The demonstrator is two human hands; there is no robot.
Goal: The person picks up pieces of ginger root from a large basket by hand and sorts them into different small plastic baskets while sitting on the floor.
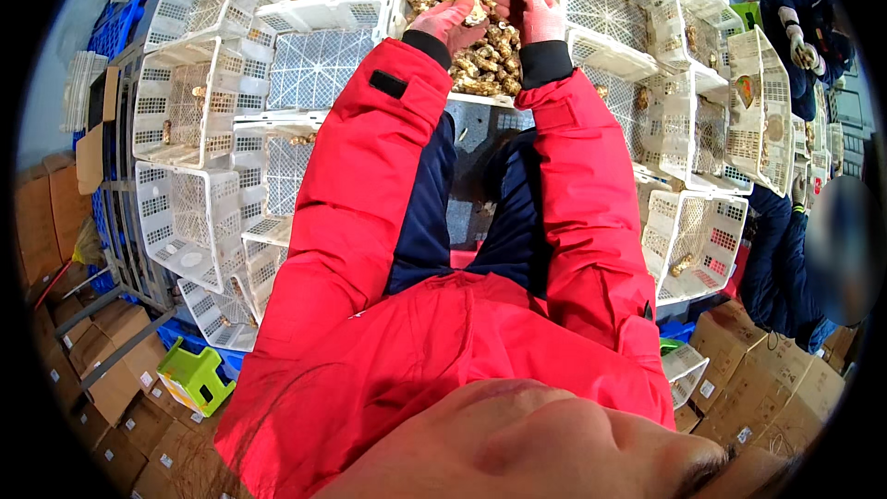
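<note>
A white plastic crate [399, 2] at the top middle is filled with brown and cream mushrooms [490, 63]. Both my hands, in pink gloves, are over this heap. My left hand [451, 24] is curled round a pale mushroom [476, 9], with the thumb above and the fingers below. To the right, my right hand [530, 9] hovers close to the same mushroom, palm turned inward. Its fingers are apart and I see nothing held in them; part of the fingers is in shadow.
White mesh crates flank me in rows, such as one at left [189, 222] and one at right [693, 240], some with a few mushrooms. A lime-green stool [194, 374] and cardboard boxes [115, 351] are lower left. A gloved co-worker [799, 46] is at right.
</note>
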